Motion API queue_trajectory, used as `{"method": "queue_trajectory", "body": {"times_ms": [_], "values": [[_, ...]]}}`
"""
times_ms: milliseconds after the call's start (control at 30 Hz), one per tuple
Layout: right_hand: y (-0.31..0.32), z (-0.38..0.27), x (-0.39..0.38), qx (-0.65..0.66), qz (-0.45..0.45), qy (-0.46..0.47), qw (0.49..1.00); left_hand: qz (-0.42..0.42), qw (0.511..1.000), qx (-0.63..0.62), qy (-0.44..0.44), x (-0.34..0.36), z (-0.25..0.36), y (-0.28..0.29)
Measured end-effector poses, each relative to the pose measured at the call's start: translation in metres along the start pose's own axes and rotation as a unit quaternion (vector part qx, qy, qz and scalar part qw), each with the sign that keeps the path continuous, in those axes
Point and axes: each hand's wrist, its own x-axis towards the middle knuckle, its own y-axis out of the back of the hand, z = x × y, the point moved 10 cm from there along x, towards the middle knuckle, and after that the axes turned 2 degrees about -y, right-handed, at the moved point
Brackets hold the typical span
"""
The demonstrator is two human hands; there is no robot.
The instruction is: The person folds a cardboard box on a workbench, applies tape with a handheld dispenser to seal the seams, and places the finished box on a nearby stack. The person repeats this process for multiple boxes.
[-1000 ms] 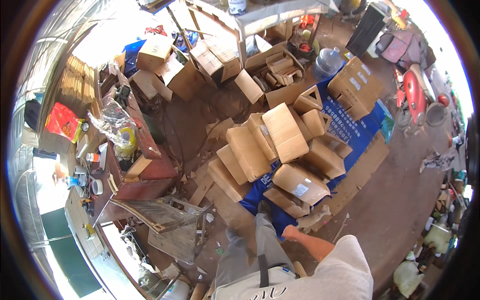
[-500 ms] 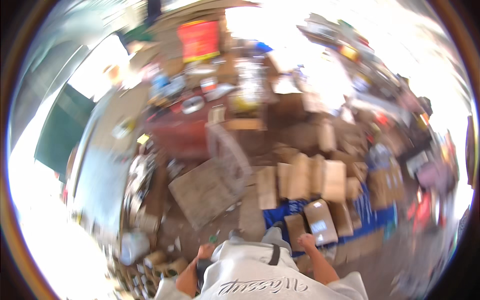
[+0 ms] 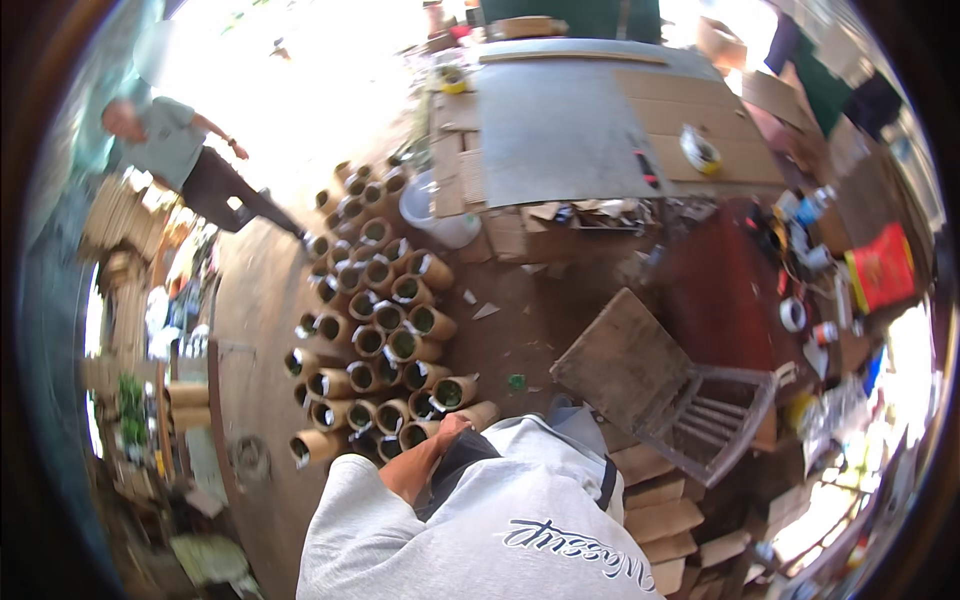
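My left forearm is bent in front of my grey shirt, and my left hand is close to the shirt front. Its fingers are turned away and hidden, so I cannot tell whether they are closed. Something dark grey shows between that arm and my side; its kind is unclear. Nearest to the hand, many short cardboard tubes stand in a cluster on the floor, several with something green inside. My right hand is out of sight.
Ahead is a table with a grey sheet top. A wooden chair stands to the right, beside a dark red table. A white bucket sits by the tubes. Another person walks at the far left. Brown boxes lie low right.
My view has swung left, bringing the tubes and the other person into sight. The chair and red table now appear further right. My right hand has left the view.
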Motion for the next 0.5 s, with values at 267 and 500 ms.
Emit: {"method": "queue_trajectory", "body": {"times_ms": [267, 500], "values": [[0.056, -0.202, 0.122, 0.059, -0.047, -0.013, 0.997, 0.130, 0.947, -0.151, 0.251, -0.162, -0.033, -0.041], [-0.001, -0.350, 0.165, -0.019, -0.092, 0.050, 0.994, 0.176, 0.918, -0.203, 0.291, -0.184, -0.021, -0.069]]}}
